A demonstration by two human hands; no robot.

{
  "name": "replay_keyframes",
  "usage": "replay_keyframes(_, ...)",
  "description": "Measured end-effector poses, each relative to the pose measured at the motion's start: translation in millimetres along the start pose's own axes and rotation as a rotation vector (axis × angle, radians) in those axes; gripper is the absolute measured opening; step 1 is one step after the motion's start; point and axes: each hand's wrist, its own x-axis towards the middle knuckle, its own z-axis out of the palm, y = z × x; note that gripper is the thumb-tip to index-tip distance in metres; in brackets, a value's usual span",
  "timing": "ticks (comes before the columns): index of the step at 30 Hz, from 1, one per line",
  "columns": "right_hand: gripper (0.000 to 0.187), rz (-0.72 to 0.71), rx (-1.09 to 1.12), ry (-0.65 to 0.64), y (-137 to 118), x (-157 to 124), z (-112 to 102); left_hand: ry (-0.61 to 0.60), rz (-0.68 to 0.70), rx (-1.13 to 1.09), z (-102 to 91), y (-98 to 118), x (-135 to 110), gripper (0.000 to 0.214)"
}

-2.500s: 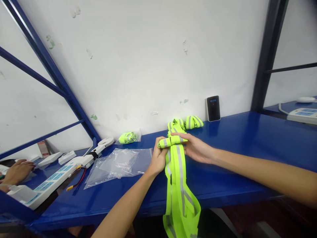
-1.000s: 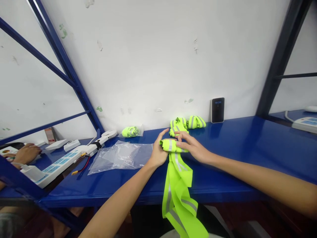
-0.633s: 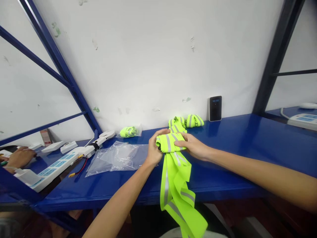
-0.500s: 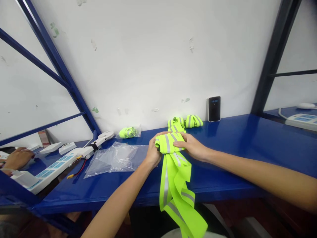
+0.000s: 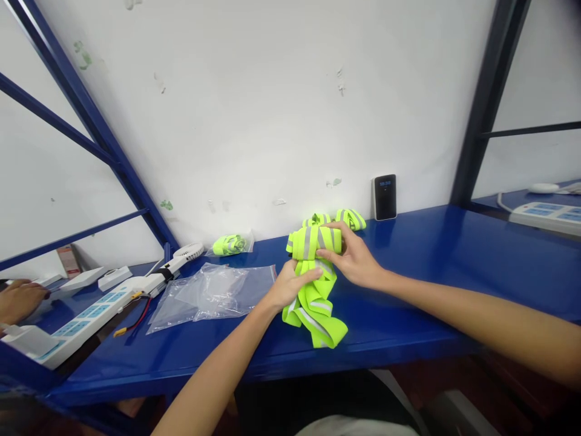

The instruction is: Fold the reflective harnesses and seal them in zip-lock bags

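Observation:
Both hands hold a neon yellow reflective strap (image 5: 313, 275) with grey stripes over the blue shelf (image 5: 431, 272). My right hand (image 5: 351, 257) grips the rolled top part of it. My left hand (image 5: 290, 284) pinches the strap just below the roll. The loose tail lies bunched on the shelf near its front edge. Two rolled straps (image 5: 338, 218) sit behind, against the wall.
Clear plastic bags (image 5: 213, 293) lie left of my hands. A bagged strap (image 5: 229, 244) rests by the wall. A black device (image 5: 385, 197) leans on the wall. White power strips (image 5: 91, 318) and a small fan (image 5: 188, 251) lie far left, where another person's hand (image 5: 18, 298) rests.
The roll has grown and risen. The tail that hung below the shelf edge has been drawn up onto the shelf. My left hand has shifted below the roll.

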Motion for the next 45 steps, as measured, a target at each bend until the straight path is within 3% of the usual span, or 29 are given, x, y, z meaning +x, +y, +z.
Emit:
replay_keyframes(4,0.04,0.012,-0.02,0.03,4.2,-3.0,6.2,0.018,-0.074,0.082,-0.9,-4.0,3.2,0.028)
replay_keyframes(8,0.04,0.103,0.114,0.053,14.4,-0.2,10.4,-0.091,-0.167,-0.144,4.7,-4.8,3.6,0.04)
replay_keyframes(12,0.04,0.12,0.203,0.032,20.8,3.7,8.7,-0.105,-0.182,-0.239,6.1,-3.8,-0.2,0.043)
replay_keyframes(21,0.039,-0.001,-0.069,-0.025,25.1,-2.3,2.0,-0.081,-0.177,-0.281,0.7,-4.5,-2.5,0.04)
replay_keyframes(24,0.038,-0.185,-0.138,-0.092,34.8,-2.5,1.0,-0.063,-0.186,-0.3,0.9,-5.5,-2.4,0.039)
replay_keyframes(28,0.045,-0.516,-0.17,-0.296,45.7,2.0,-3.7,-0.098,-0.153,-0.395,-0.6,-4.6,-3.6,0.045)
replay_keyframes(32,0.049,-0.546,-0.17,-0.394,40.3,2.7,-7.3,-0.088,-0.148,-0.383,-3.3,-4.5,-1.9,0.059)
replay_keyframes(37,0.041,-0.37,-0.059,-0.52,15.2,-3.3,-11.2,0.082,-0.078,-0.339,-3.5,-3.8,-0.3,0.05)
replay_keyframes(41,0.051,-0.007,0.152,-0.398,7.1,-0.5,-8.9,-0.01,-0.029,-0.327,-3.2,0.7,-3.6,0.046)
replay_keyframes(45,0.063,0.328,0.324,-0.429,9.6,5.8,-4.0,-0.053,-0.048,-0.315,-4.8,2.6,-5.3,0.045)
